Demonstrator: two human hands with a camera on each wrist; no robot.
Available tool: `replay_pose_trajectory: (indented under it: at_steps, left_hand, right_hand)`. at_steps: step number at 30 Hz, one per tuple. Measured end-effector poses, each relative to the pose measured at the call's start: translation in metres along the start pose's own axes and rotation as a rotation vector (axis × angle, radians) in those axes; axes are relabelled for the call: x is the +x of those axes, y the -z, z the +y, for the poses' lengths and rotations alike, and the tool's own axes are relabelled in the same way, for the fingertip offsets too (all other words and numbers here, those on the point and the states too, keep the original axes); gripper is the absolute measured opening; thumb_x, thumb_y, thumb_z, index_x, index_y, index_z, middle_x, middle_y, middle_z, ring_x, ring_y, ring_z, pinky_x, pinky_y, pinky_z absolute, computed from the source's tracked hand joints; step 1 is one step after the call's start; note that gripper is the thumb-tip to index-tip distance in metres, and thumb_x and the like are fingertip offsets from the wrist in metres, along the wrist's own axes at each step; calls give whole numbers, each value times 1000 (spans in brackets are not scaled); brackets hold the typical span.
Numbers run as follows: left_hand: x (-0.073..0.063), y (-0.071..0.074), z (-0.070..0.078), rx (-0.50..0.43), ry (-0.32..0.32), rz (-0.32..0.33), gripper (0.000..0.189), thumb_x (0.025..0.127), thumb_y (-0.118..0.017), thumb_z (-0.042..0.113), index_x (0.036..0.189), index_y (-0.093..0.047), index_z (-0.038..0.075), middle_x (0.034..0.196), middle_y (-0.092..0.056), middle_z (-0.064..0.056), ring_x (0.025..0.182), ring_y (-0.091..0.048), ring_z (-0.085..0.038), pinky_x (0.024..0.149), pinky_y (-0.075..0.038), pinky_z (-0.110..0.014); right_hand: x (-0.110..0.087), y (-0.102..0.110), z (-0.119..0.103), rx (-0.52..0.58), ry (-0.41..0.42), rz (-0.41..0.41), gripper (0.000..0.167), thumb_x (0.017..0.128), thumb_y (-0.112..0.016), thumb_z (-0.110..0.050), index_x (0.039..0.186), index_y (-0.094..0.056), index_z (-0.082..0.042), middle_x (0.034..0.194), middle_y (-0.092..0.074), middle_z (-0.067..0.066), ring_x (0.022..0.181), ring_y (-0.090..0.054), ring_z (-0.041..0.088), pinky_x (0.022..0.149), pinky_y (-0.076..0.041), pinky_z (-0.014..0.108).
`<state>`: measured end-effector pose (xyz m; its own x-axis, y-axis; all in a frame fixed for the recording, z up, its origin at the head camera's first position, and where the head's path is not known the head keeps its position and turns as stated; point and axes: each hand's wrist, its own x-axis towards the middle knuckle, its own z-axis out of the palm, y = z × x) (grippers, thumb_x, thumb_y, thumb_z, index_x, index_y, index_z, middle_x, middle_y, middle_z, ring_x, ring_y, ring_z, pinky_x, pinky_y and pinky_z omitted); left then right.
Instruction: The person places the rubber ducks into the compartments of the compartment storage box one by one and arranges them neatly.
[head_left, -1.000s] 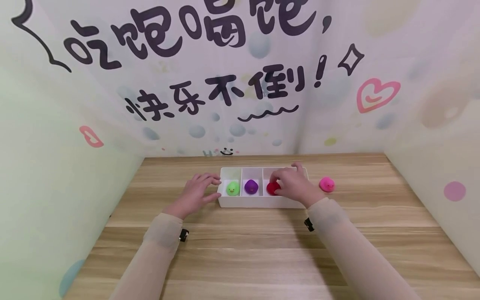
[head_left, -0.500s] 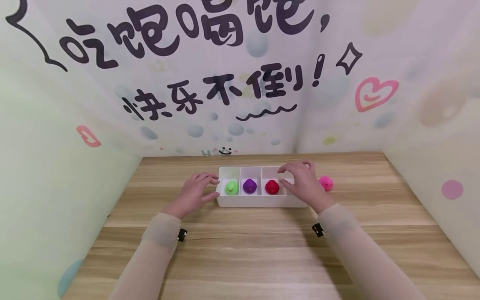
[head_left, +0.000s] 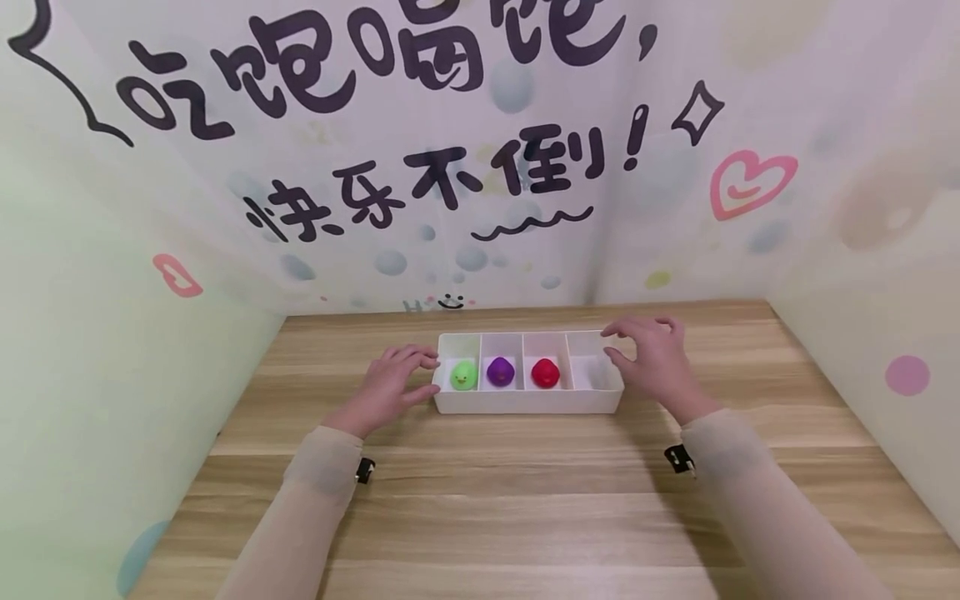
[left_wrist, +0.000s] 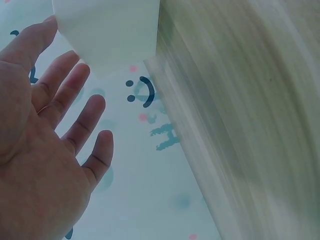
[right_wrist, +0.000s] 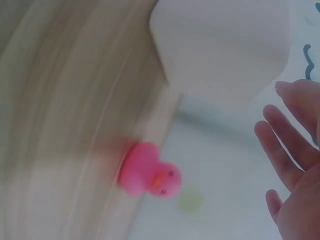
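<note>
A white divided box (head_left: pixel 527 403) stands on the table. Side by side in its compartments sit a green toy duck (head_left: pixel 463 376), a purple toy duck (head_left: pixel 500 372) and a red toy duck (head_left: pixel 545 373); the rightmost compartment holds nothing. My left hand (head_left: pixel 386 387) touches the box's left end with spread, relaxed fingertips. Just past the right end is my right hand (head_left: pixel 658 364), fingers loosely bent, holding nothing. The pink toy duck (right_wrist: pixel 147 172) rests on the table in the right wrist view, apart from the fingers; in the head view my right hand hides it.
The wood-grain table (head_left: pixel 480 500) stretches in front of the box. A printed backdrop (head_left: pixel 420 275) with black lettering rises behind it, and pale side walls (head_left: pixel 90 350) enclose the table left and right.
My right hand has left the red duck in its compartment and moved right, past the box's end, now covering the pink duck in the head view. My left hand stays at the left end.
</note>
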<state>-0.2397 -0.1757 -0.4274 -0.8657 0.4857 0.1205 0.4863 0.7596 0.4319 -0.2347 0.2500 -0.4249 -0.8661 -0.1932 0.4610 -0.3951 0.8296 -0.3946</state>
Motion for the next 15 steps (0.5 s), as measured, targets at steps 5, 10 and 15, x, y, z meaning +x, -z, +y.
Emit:
replay_pose_trajectory:
  at_steps: [5, 10, 15]
  left_hand:
    - [1, -1, 0, -6, 2, 2, 40, 96, -75, 29, 128, -65, 7, 150, -55, -6, 135, -47, -35, 109, -37, -65]
    - [2, 0, -1, -9, 6, 9, 40, 95, -75, 28, 127, -66, 7, 150, -56, -7, 133, -48, -35, 108, -37, -64]
    - [2, 1, -1, -3, -2, -1, 39, 95, -76, 29, 126, -67, 8, 149, -56, -7, 131, -48, -35, 106, -39, -63]
  right_hand:
    - [-4, 9, 21, -7, -2, 48, 16, 88, -77, -7, 104, -73, -9, 104, -76, 14, 100, -67, 33, 104, -23, 66]
    - [-12, 15, 39, -17, 4, 64, 17, 84, -79, -7, 101, -74, -9, 103, -76, 13, 99, -67, 35, 103, -24, 68]
    - [-23, 17, 52, -34, -7, 25, 18, 84, -82, -11, 101, -74, -9, 104, -75, 13, 100, -66, 33, 103, -22, 68]
